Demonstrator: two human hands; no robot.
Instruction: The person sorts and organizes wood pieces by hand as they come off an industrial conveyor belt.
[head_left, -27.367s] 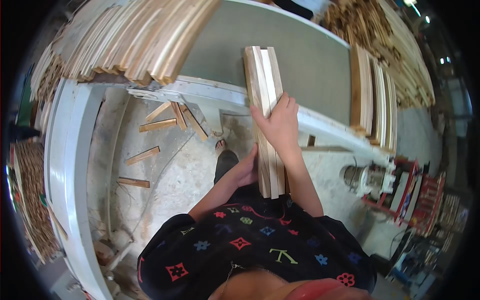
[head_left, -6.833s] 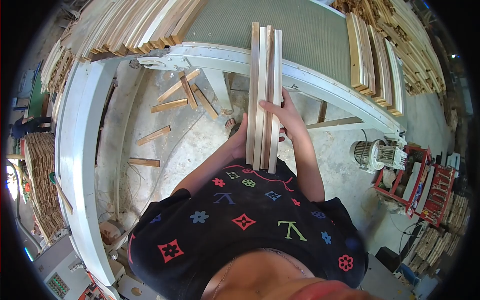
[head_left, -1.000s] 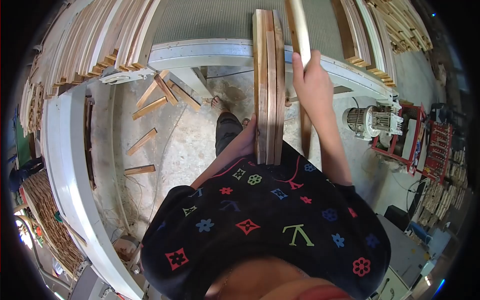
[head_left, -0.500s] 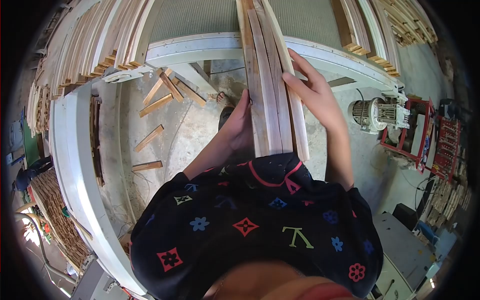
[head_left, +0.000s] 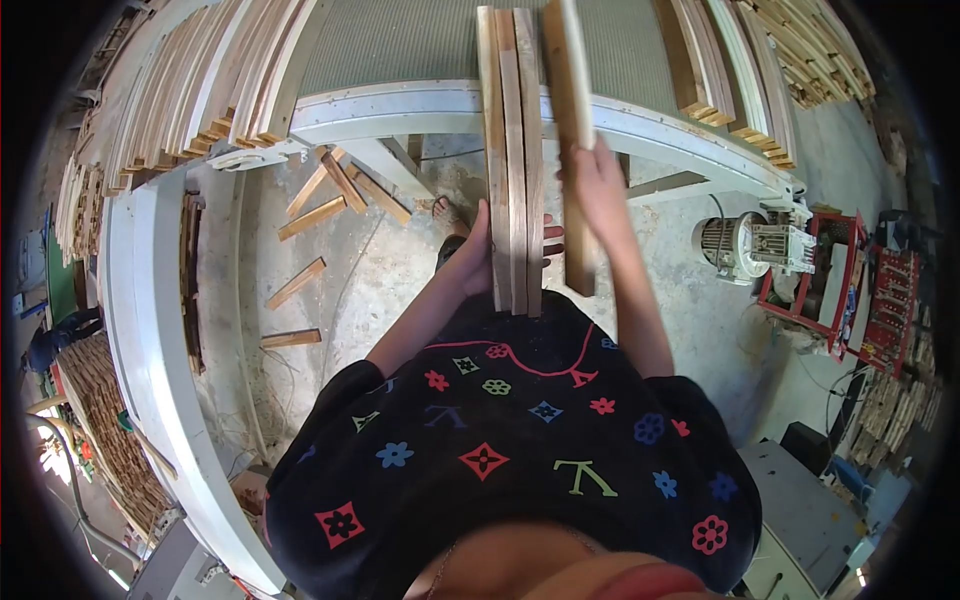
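Three long wooden strips [head_left: 514,170] stand side by side in front of my chest, their far ends over the ribbed belt. My left hand [head_left: 487,250] is wrapped round them from below, its fingertips showing on their right side. A separate wooden strip [head_left: 574,200] is gripped in my right hand [head_left: 598,185], apart from the bundle and slightly tilted. The right hand is a little blurred, its thumb and fingers closed round that strip's right side.
Rows of upright strips stand on the machine's left [head_left: 235,80] and right [head_left: 705,70]. The white frame [head_left: 400,108] edges the belt [head_left: 400,45]. Offcuts [head_left: 312,218] lie on the floor. A motor [head_left: 735,247] and a red rack [head_left: 820,265] are at right.
My right hand has pulled the rightmost strip away from the bundle and holds it to the right. My left hand keeps the others, now drawn closer together.
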